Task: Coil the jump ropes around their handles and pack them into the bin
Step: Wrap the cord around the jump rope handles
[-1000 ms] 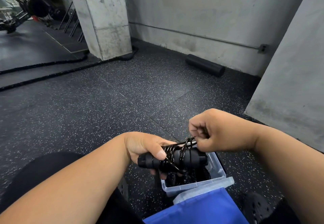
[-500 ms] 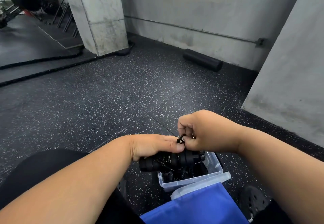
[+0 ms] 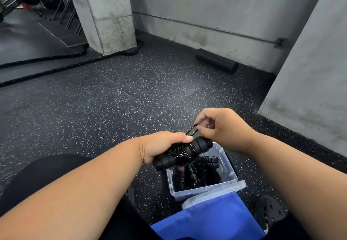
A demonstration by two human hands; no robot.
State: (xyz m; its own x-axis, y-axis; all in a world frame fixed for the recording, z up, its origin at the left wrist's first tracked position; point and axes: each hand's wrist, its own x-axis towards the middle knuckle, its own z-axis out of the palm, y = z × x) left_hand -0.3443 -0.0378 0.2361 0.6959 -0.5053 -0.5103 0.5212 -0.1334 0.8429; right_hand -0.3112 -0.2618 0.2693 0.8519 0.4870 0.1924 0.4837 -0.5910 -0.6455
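A black jump rope point(image 3: 185, 152) sits in the air just above the near-left corner of a clear plastic bin point(image 3: 228, 170), its two foam handles side by side and tilted, the higher end toward the right. Thin black cord is wound around the middle of the handles. The left hand point(image 3: 161, 147) grips the bundle from above and behind, thumb laid along the top and fingers curled under it. A small loop of cord point(image 3: 192, 130) rises from the bundle, and the right hand point(image 3: 223, 126) pinches that loop between thumb and curled fingers, just above the upper handle end.

Inside the bin lie more coiled black jump ropes point(image 3: 199, 174), their handles and cords tangled together in a dark heap; how many there are cannot be told. A translucent lid edge point(image 3: 214, 194) lies against the bin's near wall, and a blue sheet or panel point(image 3: 212, 221) overlaps it at the bottom of the view. No brand, label or writing can be read on the handles, bin or blue surface.

The bin stands on dark speckled rubber flooring point(image 3: 112, 108). Farther off, a black foam roller point(image 3: 216, 63) lies along the base of a grey concrete wall point(image 3: 225, 14), and thick black battle ropes point(image 3: 47, 70) run past a concrete pillar point(image 3: 105, 14) on the left.
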